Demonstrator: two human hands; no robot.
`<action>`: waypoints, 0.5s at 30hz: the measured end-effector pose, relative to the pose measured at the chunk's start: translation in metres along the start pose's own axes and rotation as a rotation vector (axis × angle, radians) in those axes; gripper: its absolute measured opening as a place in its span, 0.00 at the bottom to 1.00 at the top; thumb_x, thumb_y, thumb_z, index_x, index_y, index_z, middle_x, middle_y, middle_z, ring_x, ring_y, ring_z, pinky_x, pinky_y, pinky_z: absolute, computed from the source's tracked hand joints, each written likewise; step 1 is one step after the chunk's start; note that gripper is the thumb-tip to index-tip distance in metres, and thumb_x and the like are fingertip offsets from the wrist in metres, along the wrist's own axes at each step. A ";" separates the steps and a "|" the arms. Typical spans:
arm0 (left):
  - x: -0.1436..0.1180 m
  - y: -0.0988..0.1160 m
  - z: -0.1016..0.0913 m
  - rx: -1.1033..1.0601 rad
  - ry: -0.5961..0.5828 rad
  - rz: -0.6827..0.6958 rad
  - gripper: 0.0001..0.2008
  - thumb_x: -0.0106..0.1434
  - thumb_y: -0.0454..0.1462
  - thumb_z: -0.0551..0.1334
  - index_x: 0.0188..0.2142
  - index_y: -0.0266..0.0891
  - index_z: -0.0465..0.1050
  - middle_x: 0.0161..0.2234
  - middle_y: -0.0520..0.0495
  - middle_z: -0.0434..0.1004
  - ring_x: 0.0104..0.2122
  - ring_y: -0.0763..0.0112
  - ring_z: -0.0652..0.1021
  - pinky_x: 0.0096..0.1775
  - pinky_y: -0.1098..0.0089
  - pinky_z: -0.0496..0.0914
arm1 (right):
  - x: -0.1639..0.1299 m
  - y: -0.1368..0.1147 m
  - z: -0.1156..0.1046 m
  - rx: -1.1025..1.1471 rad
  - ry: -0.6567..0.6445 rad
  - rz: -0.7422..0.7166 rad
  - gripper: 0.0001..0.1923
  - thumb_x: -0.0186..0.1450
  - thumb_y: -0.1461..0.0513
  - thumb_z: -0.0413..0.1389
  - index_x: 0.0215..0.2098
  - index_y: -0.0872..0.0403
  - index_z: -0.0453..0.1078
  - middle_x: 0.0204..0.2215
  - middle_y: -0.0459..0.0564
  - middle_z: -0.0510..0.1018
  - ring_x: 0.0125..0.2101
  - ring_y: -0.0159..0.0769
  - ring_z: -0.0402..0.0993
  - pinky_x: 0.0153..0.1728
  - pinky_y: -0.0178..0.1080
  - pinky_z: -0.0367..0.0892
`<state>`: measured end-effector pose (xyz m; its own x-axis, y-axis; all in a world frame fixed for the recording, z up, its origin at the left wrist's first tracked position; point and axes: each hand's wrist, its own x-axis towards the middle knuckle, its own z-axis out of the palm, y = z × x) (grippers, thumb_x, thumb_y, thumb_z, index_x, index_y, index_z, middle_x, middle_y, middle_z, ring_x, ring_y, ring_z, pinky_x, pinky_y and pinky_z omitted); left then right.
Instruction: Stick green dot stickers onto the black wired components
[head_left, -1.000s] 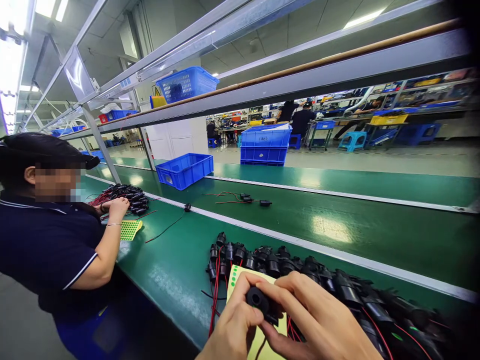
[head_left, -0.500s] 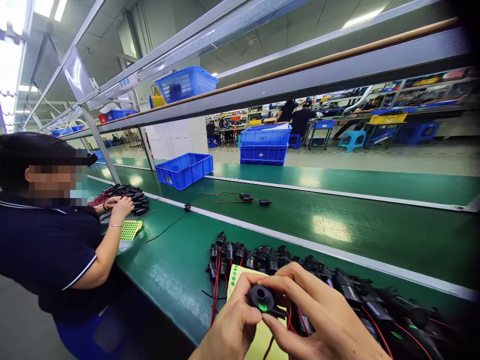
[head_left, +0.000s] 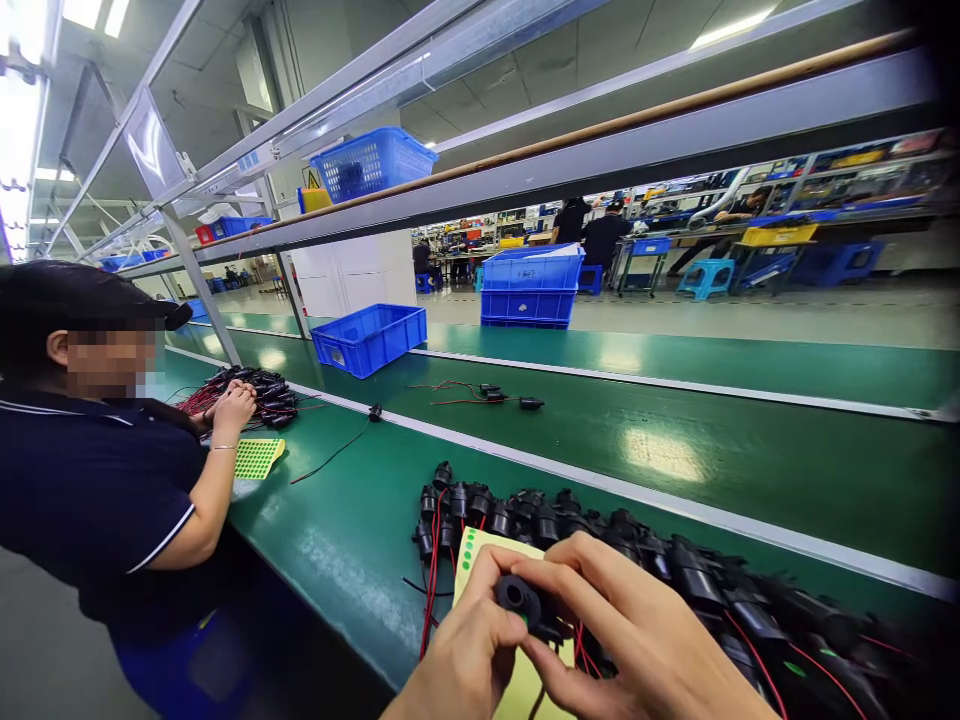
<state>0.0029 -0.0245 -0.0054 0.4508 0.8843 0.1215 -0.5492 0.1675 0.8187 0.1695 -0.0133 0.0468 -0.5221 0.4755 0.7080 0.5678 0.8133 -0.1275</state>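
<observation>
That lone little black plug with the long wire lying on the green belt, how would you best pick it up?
Pinch the black plug itself, coming straight down from above. It is the stiff, chunky end, lying alone on the flat green belt with bare space around it. Its thin wire trails toward the near edge and would probably just flop if grabbed.

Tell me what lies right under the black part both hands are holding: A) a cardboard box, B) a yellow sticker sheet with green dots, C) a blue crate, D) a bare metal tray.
B: the black part, pinched by the left hand and right hand, sits over the yellow sticker sheet with green dots.
</observation>
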 end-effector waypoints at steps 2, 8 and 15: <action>0.001 -0.002 0.004 -0.050 0.003 -0.001 0.16 0.58 0.35 0.58 0.47 0.39 0.71 0.42 0.48 0.67 0.44 0.66 0.68 0.51 0.65 0.60 | 0.000 0.000 0.002 0.014 0.007 -0.003 0.20 0.64 0.67 0.53 0.55 0.55 0.68 0.31 0.48 0.75 0.28 0.30 0.75 0.26 0.30 0.75; 0.000 0.010 0.010 -0.001 -0.041 -0.016 0.18 0.59 0.40 0.62 0.49 0.38 0.71 0.42 0.47 0.69 0.44 0.65 0.69 0.49 0.65 0.60 | -0.001 0.003 -0.004 0.101 -0.020 0.034 0.24 0.61 0.69 0.55 0.55 0.52 0.67 0.33 0.46 0.75 0.30 0.30 0.74 0.28 0.31 0.74; -0.002 0.022 0.003 0.258 -0.187 -0.070 0.24 0.65 0.48 0.66 0.57 0.42 0.68 0.49 0.41 0.74 0.51 0.59 0.73 0.56 0.57 0.62 | 0.001 0.012 -0.024 0.382 -0.200 0.250 0.22 0.57 0.73 0.54 0.45 0.47 0.72 0.34 0.44 0.73 0.34 0.32 0.75 0.33 0.33 0.75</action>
<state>-0.0078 -0.0237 0.0138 0.6154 0.7755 0.1413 -0.3269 0.0880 0.9409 0.1916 -0.0108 0.0628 -0.5326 0.6965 0.4809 0.4374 0.7129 -0.5481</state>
